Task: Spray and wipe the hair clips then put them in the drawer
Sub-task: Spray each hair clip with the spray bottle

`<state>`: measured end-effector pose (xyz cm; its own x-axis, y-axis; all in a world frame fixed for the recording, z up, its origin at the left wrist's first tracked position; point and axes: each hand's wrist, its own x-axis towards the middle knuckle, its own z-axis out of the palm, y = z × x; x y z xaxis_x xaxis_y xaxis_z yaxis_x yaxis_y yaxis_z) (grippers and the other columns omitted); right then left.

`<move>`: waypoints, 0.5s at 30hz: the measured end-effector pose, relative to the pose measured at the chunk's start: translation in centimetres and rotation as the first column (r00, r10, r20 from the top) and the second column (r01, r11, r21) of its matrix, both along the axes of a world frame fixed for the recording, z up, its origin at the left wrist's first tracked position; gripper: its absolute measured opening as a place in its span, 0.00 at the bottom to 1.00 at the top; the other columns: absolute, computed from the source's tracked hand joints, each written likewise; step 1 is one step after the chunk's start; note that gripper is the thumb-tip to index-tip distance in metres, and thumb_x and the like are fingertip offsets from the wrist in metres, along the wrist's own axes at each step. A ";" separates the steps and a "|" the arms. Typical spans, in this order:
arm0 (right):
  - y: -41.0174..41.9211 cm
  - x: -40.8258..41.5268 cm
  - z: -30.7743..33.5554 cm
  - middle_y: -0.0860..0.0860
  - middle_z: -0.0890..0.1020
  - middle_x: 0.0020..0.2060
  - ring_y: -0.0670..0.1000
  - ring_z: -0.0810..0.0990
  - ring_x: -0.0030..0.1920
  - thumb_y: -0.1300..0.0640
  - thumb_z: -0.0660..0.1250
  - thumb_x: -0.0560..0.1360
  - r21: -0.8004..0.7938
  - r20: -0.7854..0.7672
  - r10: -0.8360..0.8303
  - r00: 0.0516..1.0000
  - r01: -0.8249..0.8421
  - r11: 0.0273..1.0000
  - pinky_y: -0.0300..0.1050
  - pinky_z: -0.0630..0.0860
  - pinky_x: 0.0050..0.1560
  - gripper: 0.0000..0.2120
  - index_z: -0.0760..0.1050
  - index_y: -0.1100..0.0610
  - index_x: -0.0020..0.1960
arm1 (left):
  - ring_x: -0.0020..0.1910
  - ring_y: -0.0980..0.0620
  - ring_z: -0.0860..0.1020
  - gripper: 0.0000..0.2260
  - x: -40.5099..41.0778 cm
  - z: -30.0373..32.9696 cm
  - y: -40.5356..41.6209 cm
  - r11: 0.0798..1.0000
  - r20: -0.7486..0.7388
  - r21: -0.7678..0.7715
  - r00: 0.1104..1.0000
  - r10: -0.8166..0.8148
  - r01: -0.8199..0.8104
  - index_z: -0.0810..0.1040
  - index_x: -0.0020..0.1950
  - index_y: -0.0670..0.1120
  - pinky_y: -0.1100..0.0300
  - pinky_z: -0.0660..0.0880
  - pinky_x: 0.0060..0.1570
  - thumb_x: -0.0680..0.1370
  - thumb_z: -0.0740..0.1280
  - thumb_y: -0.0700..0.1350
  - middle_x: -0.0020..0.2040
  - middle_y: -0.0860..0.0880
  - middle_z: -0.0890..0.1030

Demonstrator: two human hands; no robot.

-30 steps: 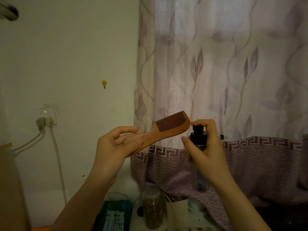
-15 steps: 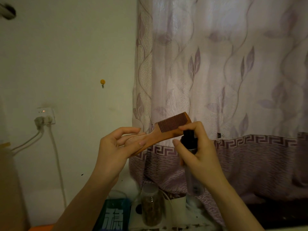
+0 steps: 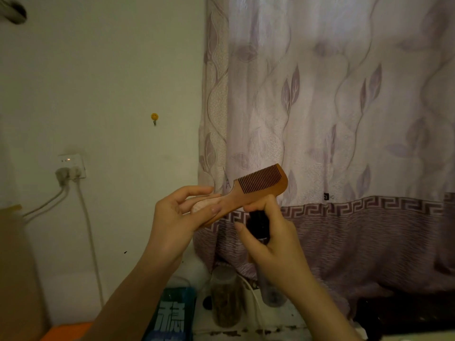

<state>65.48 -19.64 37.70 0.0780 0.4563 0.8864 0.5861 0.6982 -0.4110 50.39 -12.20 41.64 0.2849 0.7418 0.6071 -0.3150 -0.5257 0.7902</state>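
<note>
My left hand holds a brown wooden comb by its handle, thumb and fingers pinching it, teeth end raised toward the upper right. My right hand grips a dark spray bottle with a black top, just below the comb's toothed part. The index finger curls over the bottle's head, close under the comb. The bottle's lower body shows under the hand. No hair clips or drawer are in view.
A patterned lilac curtain hangs behind the hands. A wall socket with cables is at the left. Below stand a glass jar, a blue box and a white cup on a cluttered surface.
My right hand with the spray bottle has moved left and slightly down, from beside the comb's tip to under its teeth. The left hand keeps the comb almost still.
</note>
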 end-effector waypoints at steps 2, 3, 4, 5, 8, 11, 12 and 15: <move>-0.1 0.1 -0.2 0.45 0.74 0.34 0.48 0.76 0.30 0.55 0.67 0.75 -0.020 -0.002 0.023 1.000 -0.023 1.000 0.52 0.76 0.30 0.12 0.68 0.42 0.51 | 0.41 0.52 0.84 0.14 -0.1 -0.2 0.1 1.000 0.003 0.010 1.000 0.001 -0.001 0.81 0.50 0.44 0.66 0.79 0.37 0.68 0.73 0.33 0.42 0.49 0.86; -0.1 0.2 -0.2 0.44 0.75 0.35 0.47 0.77 0.31 0.55 0.68 0.75 -0.014 -0.010 0.033 0.999 -0.033 0.999 0.50 0.77 0.30 0.13 0.68 0.42 0.53 | 0.42 0.52 0.84 0.14 -0.2 -0.3 0.1 1.000 0.002 0.018 1.000 0.004 -0.004 0.80 0.51 0.44 0.66 0.78 0.37 0.68 0.73 0.33 0.42 0.49 0.86; -0.2 0.3 -0.3 0.42 0.76 0.37 0.47 0.78 0.33 0.55 0.69 0.74 0.001 -0.036 0.032 0.999 -0.032 0.999 0.47 0.78 0.32 0.15 0.68 0.40 0.55 | 0.42 0.52 0.84 0.14 -0.3 -0.4 0.2 1.000 0.000 0.029 1.000 0.010 -0.010 0.80 0.51 0.45 0.67 0.78 0.37 0.68 0.73 0.32 0.42 0.49 0.86; -0.3 0.5 -0.3 0.41 0.78 0.39 0.46 0.79 0.34 0.54 0.71 0.73 0.018 -0.096 0.023 0.995 -0.022 1.000 0.45 0.79 0.34 0.19 0.68 0.39 0.58 | 0.42 0.52 0.84 0.15 -0.3 -0.6 0.3 0.999 -0.001 0.041 1.000 0.017 -0.017 0.80 0.51 0.45 0.67 0.78 0.38 0.68 0.73 0.31 0.42 0.49 0.86; -0.2 1.8 -0.4 0.46 0.81 0.40 0.49 0.82 0.36 0.51 0.73 0.68 0.044 -0.362 0.006 0.932 0.011 0.999 0.46 0.81 0.37 0.29 0.65 0.40 0.65 | 0.44 0.54 0.84 0.16 -0.4 -1.1 0.4 0.995 0.000 0.091 0.999 0.046 -0.045 0.80 0.50 0.46 0.69 0.78 0.42 0.67 0.72 0.30 0.42 0.50 0.86; 0.0 3.1 -0.4 0.45 0.82 0.41 0.46 0.83 0.39 0.47 0.73 0.64 0.057 -0.520 -0.038 0.854 0.079 0.995 0.40 0.80 0.40 0.37 0.63 0.43 0.70 | 0.44 0.54 0.84 0.16 -0.5 -1.7 0.4 0.986 0.007 0.148 0.997 0.077 -0.077 0.80 0.50 0.45 0.69 0.78 0.44 0.67 0.73 0.30 0.42 0.51 0.86; 0.0 3.4 -0.3 0.46 0.82 0.42 0.46 0.83 0.40 0.46 0.73 0.64 0.057 -0.546 -0.049 0.836 0.096 0.994 0.38 0.79 0.41 0.38 0.63 0.44 0.71 | 0.45 0.54 0.84 0.15 -0.6 -1.8 0.4 0.982 0.009 0.169 0.996 0.086 -0.087 0.80 0.50 0.45 0.68 0.78 0.45 0.67 0.73 0.30 0.42 0.51 0.86; 0.0 4.0 -0.3 0.47 0.83 0.46 0.47 0.83 0.46 0.42 0.73 0.61 0.004 -0.570 -0.089 0.817 0.111 0.994 0.38 0.78 0.48 0.41 0.63 0.44 0.71 | 0.45 0.54 0.84 0.15 -0.6 -2.3 0.5 0.970 0.008 0.218 0.994 0.106 -0.105 0.79 0.49 0.44 0.68 0.78 0.46 0.67 0.73 0.29 0.43 0.52 0.86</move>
<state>69.52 -19.61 37.39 0.6163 0.3875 0.6856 0.3237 0.6690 -0.6691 49.77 -11.72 39.32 0.2146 0.6177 0.7566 -0.2460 -0.7155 0.6539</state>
